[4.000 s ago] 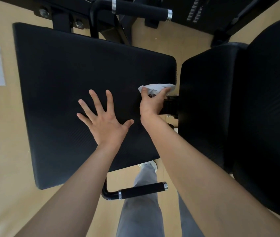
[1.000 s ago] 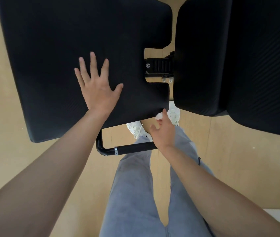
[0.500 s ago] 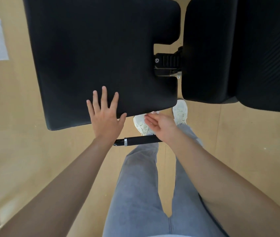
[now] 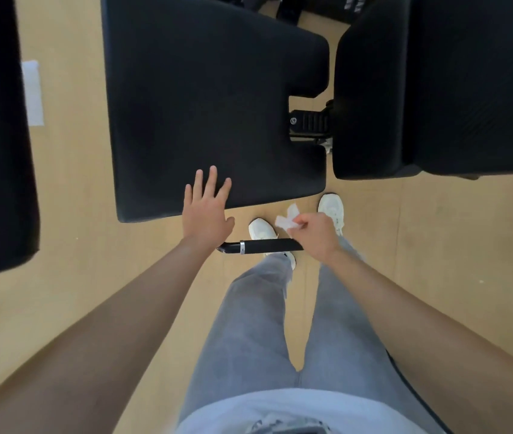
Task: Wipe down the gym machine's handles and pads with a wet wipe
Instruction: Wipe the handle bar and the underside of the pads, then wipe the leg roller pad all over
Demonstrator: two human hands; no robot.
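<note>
Wet wipe (image 4: 287,218) crumpled, white, pinched in right hand (image 4: 314,233) fingers; left hand (image 4: 206,211) spread on seat pad (image 4: 211,98) (previously wipe was hidden under the pad edge).

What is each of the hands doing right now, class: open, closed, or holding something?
Left hand: open, fingers spread flat on the near edge of the seat pad.
Right hand: closed, pinching the wet wipe above the handle.

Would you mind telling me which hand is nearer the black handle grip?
Right. The right hand, pinching the wet wipe, overlaps the handle grip's end; the left hand rests on the seat pad, beyond its bend.
</note>
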